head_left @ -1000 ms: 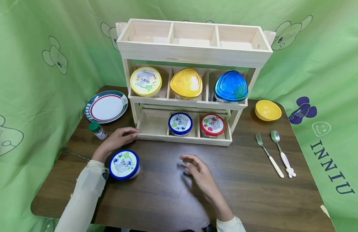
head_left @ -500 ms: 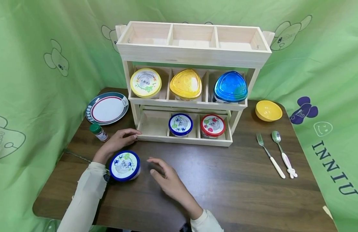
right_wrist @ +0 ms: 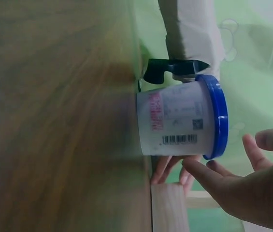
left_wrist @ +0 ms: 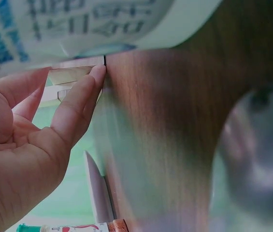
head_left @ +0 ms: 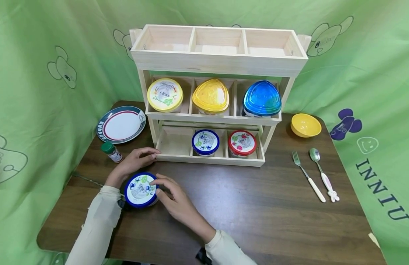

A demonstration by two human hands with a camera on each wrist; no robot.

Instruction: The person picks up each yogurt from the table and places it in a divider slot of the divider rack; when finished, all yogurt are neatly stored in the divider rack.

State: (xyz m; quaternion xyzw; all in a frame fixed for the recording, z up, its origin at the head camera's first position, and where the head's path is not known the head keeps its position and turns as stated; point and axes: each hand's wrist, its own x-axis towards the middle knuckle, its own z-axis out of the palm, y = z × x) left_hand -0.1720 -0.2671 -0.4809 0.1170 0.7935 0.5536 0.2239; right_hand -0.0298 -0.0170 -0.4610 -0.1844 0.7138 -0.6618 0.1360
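A white tub with a blue lid printed with blueberries (head_left: 137, 189) stands upright on the table, beside the left forearm. My right hand (head_left: 176, 200) is at its right side, fingers spread and relaxed, the fingertips overlapping the lid's edge in the head view. In the right wrist view, the tub (right_wrist: 177, 121) shows a barcode, and the right hand (right_wrist: 257, 181) lies close to its lid. My left hand (head_left: 138, 160) rests its extended fingers at the front left corner of the wooden shelf (head_left: 211, 160). The left wrist view shows those fingers (left_wrist: 80, 104) at the wood.
The shelf's middle tier holds a yellow-lidded round tub (head_left: 165, 95), an amber-lidded tub (head_left: 211, 96) and a blue-lidded tub (head_left: 262, 98). Below sit another blueberry tub (head_left: 205, 142) and a red-lidded tub (head_left: 242, 143). Around are a plate (head_left: 121, 125), small bottle (head_left: 112, 151), bowl (head_left: 306, 125), fork (head_left: 307, 176) and spoon (head_left: 324, 175).
My right hand has moved left across the table, from in front of the shelf to the blue-lidded tub. The left hand has stayed at the shelf corner, and the tub has not moved.
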